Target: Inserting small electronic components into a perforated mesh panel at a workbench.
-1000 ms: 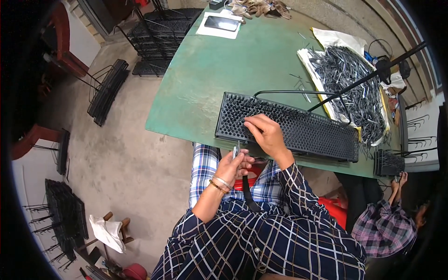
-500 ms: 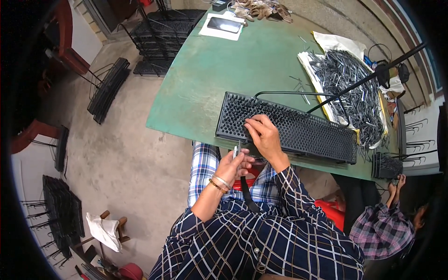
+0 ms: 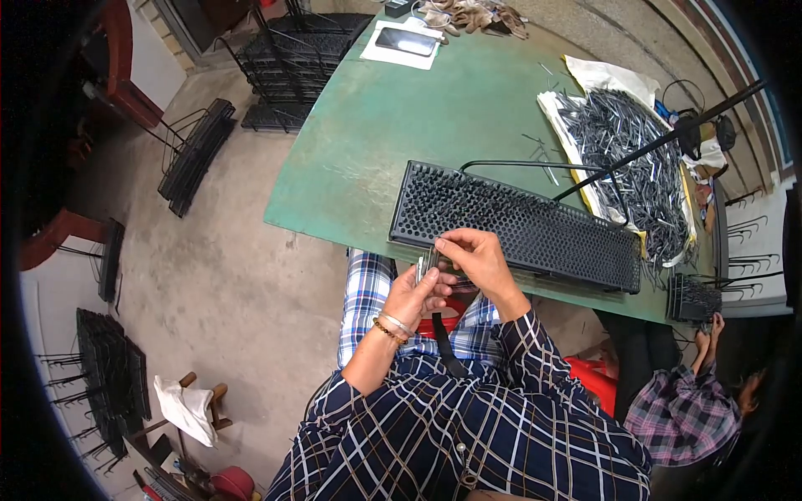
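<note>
A small bundle of thin metal rods (image 3: 423, 266) stands upright in the fingers of my left hand (image 3: 408, 299), just off the table's near edge. Thumb and forefinger of my right hand (image 3: 482, 265) are pinched at the top of that bundle; whether a single rod is between them is too small to tell. Right beyond my hands lies a long black perforated panel (image 3: 535, 232) with rows of round holes. Dark pegs stand thickly in its left part. A black wire frame (image 3: 535, 164) rises from its far side.
At the right of the green table (image 3: 351, 159) lies an opened white sack (image 3: 622, 77) heaped with loose dark rods (image 3: 635, 159). A phone (image 3: 407, 41) and work gloves (image 3: 476, 15) rest at the far edge. Another person's hands (image 3: 709, 334) work at a second panel (image 3: 693, 298), right.
My right hand has come back from the panel's left part to the rods in my left hand. The left hand has hardly moved.
</note>
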Available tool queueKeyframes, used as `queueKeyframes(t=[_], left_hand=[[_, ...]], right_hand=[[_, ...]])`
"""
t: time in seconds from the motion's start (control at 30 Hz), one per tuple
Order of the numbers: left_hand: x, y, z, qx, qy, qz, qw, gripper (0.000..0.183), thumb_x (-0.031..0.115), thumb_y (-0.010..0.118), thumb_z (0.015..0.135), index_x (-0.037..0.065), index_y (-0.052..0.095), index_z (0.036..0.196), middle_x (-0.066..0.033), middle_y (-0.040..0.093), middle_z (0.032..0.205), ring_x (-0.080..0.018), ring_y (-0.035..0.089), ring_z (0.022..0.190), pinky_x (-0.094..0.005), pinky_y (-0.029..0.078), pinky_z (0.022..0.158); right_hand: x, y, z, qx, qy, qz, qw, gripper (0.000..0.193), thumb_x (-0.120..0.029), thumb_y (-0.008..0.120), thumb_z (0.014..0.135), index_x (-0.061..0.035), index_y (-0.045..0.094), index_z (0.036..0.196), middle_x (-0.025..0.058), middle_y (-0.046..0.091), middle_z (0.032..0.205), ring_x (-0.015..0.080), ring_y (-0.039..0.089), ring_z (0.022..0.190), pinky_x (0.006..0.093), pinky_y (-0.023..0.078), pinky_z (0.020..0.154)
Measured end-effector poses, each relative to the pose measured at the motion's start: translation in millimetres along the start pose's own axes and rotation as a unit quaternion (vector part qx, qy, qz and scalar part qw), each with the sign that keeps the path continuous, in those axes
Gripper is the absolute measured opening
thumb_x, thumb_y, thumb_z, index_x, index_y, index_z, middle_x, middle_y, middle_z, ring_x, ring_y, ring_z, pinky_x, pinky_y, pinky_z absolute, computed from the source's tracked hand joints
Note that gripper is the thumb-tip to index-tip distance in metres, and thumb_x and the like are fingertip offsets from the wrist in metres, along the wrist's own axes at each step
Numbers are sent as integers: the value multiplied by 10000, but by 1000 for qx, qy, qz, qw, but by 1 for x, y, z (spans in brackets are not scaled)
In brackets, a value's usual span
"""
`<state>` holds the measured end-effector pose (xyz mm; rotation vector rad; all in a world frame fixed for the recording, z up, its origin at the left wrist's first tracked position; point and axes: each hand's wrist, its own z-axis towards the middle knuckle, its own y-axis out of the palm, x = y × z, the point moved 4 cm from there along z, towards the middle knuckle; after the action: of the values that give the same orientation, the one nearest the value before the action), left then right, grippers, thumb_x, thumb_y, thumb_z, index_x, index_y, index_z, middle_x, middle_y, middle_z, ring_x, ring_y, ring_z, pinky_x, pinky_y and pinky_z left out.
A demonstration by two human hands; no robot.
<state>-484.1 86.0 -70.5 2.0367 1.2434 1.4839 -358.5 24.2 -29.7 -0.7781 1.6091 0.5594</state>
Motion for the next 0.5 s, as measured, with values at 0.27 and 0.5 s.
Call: queueKeyframes(t=[0.27,0.5], left_hand=[[-3,-15,2,38,18,-9,999,261,177,513,944,27,492,1156,-102,636,955,-106,594,743,-211,507,584],[-3,-16,0,68,2,8,998,276,161,523,938,25,485,1174,-120,636,979,-128,607,771,-225,511,597]], right_hand=[[-16,5,15,115,-57,0,992,171,-125,674,821,22,660,907,33,651,723,50,544,600,204,429,507],[-23,11,29,170,-245,-149,943,141,-76,673,813,7,650,925,43,654,747,43,524,550,205,407,481]])
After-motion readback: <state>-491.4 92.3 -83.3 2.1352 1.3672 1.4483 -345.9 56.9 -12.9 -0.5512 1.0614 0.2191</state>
